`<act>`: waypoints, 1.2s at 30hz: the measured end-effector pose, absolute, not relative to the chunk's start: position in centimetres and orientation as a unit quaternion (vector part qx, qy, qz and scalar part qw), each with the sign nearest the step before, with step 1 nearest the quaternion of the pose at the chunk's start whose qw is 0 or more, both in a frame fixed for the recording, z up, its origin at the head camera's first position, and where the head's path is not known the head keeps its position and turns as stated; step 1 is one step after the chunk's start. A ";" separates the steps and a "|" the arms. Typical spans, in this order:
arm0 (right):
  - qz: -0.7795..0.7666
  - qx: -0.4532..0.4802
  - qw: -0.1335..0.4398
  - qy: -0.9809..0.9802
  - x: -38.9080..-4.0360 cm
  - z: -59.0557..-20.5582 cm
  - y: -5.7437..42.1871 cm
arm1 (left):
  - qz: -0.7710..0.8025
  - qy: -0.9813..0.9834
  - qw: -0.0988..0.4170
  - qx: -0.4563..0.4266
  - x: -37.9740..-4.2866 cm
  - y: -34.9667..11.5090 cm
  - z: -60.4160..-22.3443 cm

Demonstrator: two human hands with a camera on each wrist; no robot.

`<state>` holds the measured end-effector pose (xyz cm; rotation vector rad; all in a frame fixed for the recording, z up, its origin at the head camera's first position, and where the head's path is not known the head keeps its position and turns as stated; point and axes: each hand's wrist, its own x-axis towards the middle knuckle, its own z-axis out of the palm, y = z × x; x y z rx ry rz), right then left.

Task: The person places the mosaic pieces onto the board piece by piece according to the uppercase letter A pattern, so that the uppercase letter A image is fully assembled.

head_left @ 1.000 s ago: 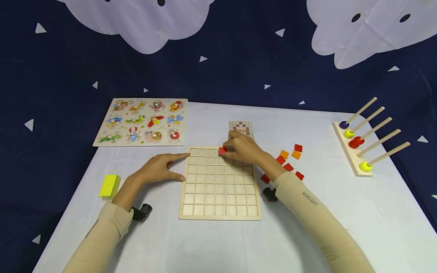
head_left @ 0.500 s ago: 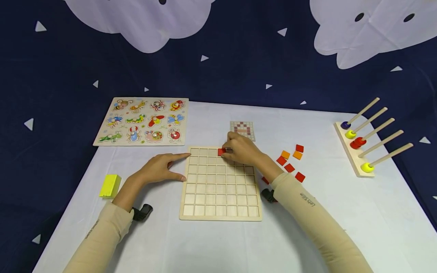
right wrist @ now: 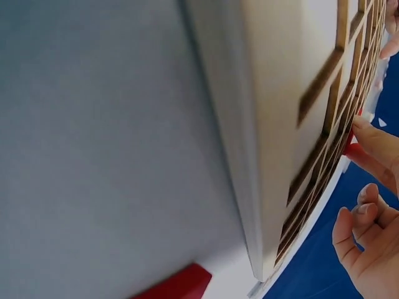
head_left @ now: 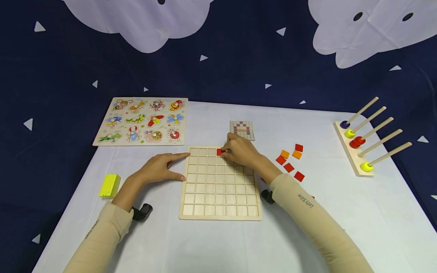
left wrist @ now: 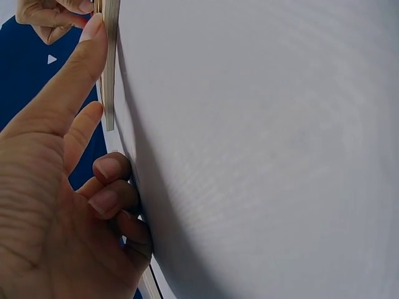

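Note:
A wooden grid board [head_left: 209, 188] lies mid-table. My right hand [head_left: 241, 151] is over its far edge, where the thumb and index finger pinch a red square tile [head_left: 219, 152] at a top-row cell near the middle. In the right wrist view only a sliver of that red tile [right wrist: 348, 143] shows between the fingertips. Along the board's left edge rests my left hand [head_left: 160, 168], index finger at the far corner and thumb lower down. The left wrist view shows that thumb [left wrist: 87, 47] against the board's side, with the other fingers loosely bent and holding nothing.
Several loose red tiles [head_left: 288, 167] and orange tiles [head_left: 297, 154] lie right of the board. Behind it is a small pattern card [head_left: 248, 129]. An insect puzzle [head_left: 143, 142], a yellow block [head_left: 110, 186] and a peg stand with beads [head_left: 355, 157] stand around.
My right hand has shifted slightly left with the red tile, which now sits lower and flatter at the top-row cell. The left hand has stayed at the board's edge.

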<state>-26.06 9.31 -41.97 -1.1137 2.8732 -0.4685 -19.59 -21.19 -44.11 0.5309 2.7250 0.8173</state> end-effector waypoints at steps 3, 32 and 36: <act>-0.156 -0.349 0.023 0.924 -26.0 -41.9 9.5 | 0.281 0.934 0.122 0.184 -19.7 -21.1 -44.2; -0.189 -0.245 0.058 0.949 -23.0 -39.7 20.8 | 0.284 0.934 0.131 0.174 -19.5 -21.2 -44.1; -0.190 -0.243 0.055 0.950 -21.9 -40.1 22.3 | 0.286 0.933 0.133 0.173 -19.4 -21.1 -44.1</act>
